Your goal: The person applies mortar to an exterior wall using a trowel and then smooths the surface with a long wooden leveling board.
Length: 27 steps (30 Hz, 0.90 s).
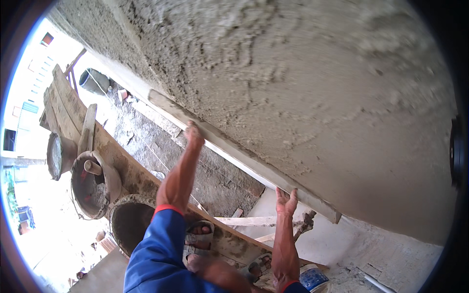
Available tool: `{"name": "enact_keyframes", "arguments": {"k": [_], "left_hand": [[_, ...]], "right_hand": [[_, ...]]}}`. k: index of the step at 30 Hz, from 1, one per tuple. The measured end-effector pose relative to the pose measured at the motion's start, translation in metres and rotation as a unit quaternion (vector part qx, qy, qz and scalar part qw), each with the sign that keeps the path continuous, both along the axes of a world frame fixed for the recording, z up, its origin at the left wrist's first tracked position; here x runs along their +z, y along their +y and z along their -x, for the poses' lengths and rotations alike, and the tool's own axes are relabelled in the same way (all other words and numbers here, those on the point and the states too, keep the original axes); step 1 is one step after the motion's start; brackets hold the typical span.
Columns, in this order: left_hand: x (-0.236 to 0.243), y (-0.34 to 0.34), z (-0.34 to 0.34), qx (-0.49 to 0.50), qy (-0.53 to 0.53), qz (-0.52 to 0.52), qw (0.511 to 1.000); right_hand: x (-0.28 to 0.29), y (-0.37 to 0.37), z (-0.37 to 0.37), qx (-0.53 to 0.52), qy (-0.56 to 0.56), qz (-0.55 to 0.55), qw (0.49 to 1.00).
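A long straight board [248, 161] lies along the rough, wet-plastered wall [312, 78], crossing the view diagonally. My left hand [194, 131] grips it left of its middle, the fingers slightly blurred. My right hand [286, 200] holds the board farther down toward its lower right end, thumb and fingers against its lower edge. Both forearms come up from the bottom in blue, red-edged sleeves. Below the board, my sandalled feet [198, 233] stand on a mortar-stained wooden plank [127, 171].
Three mortar-caked containers [109, 178] sit along the plank at left, beside loose boards [89, 124]. A white bucket [312, 278] is at bottom right. Far below are dirt ground [161, 151] and a dark drum [94, 80]. Wooden supports [244, 220] cross beneath the plank's inner edge.
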<state>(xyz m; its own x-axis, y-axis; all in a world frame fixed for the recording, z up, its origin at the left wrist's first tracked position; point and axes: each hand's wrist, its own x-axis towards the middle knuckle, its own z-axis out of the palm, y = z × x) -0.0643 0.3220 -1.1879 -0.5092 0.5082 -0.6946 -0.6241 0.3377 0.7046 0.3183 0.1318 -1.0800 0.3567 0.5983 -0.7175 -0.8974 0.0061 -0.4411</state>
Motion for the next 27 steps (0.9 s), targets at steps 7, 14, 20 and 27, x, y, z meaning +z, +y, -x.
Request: {"name": "enact_keyframes", "arguments": {"k": [7, 14, 20, 27], "left_hand": [[0.053, 0.005, -0.005, -0.053, 0.059, 0.059, 0.995], [0.084, -0.05, -0.124, -0.016, -0.065, 0.053, 0.996], [0.115, -0.036, -0.107, 0.038, -0.099, 0.06, 0.993], [0.166, -0.005, -0.017, 0.013, -0.071, -0.011, 0.997]], "right_hand": [[0.04, 0.0, -0.004, -0.036, 0.031, -0.009, 0.999], [0.049, -0.056, -0.124, -0.039, -0.056, -0.023, 0.997], [0.074, -0.043, -0.086, -0.042, -0.115, -0.029, 0.992], [0.123, -0.002, 0.008, -0.026, -0.107, -0.059, 0.992]]}}
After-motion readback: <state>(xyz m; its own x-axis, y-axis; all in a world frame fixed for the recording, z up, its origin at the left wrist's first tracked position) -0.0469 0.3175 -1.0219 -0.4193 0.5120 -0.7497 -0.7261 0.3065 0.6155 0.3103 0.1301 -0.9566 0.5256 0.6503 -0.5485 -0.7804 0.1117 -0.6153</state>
